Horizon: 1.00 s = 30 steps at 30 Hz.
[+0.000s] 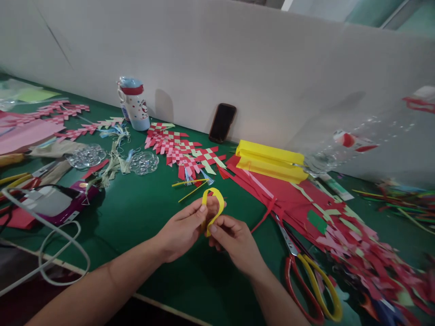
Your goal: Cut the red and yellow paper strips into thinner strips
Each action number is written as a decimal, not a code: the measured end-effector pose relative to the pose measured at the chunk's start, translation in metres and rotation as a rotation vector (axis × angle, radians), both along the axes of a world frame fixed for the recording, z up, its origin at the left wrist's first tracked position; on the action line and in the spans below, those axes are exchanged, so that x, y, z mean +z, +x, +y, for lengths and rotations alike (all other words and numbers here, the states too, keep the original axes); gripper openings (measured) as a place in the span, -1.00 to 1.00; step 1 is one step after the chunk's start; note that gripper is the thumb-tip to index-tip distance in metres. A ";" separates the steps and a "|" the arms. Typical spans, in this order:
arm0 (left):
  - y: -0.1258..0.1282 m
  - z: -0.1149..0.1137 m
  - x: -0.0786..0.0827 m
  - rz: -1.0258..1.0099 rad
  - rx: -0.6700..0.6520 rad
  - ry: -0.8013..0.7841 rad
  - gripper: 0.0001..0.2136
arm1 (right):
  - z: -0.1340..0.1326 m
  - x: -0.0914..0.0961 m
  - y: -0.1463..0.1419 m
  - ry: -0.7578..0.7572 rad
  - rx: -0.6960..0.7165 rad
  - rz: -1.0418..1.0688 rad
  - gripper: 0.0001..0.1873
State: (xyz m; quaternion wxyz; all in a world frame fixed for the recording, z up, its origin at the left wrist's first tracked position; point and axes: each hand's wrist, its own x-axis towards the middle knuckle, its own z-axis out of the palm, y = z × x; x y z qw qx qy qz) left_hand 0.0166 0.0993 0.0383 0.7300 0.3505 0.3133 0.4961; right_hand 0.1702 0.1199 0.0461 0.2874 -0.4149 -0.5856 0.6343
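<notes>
Both of my hands meet over the green table (142,213) and pinch one yellow paper strip (214,203) bent into a loop. My left hand (183,228) grips the strip's left side with thumb and forefinger. My right hand (234,240) holds the lower end of the loop, fingers closed. The loop arches above my fingertips. Two loose thin yellow strips (190,185) lie on the table just beyond my hands.
Red-handled scissors (309,280) lie to the right on red paper sheets (288,194). Woven red-and-white paper pieces (183,151), folded yellow paper (268,160), a phone (222,122) leaning on the wall, a small bottle (134,104), a clear plastic bottle (346,145) and a purple device with cable (57,203) surround the work spot.
</notes>
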 end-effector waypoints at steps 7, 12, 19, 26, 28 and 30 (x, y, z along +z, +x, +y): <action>0.001 0.001 -0.003 -0.065 0.009 -0.034 -0.56 | -0.001 -0.006 -0.005 0.020 -0.044 -0.070 -0.65; 0.001 0.001 -0.004 -0.112 -0.009 -0.002 -0.60 | -0.002 -0.009 -0.008 0.201 -0.104 -0.148 -0.72; 0.000 0.001 -0.003 -0.121 0.004 -0.020 -0.60 | -0.005 -0.008 -0.008 0.306 -0.126 -0.220 -0.77; -0.001 0.000 -0.004 -0.203 -0.055 0.000 -0.39 | -0.006 -0.008 -0.007 0.343 -0.143 -0.256 -0.79; 0.000 -0.001 -0.004 -0.197 -0.029 -0.035 -0.48 | -0.006 -0.010 -0.008 0.360 -0.146 -0.245 -0.79; 0.003 -0.002 -0.004 -0.197 0.008 -0.079 -0.60 | -0.007 -0.012 -0.009 0.395 -0.152 -0.254 -0.79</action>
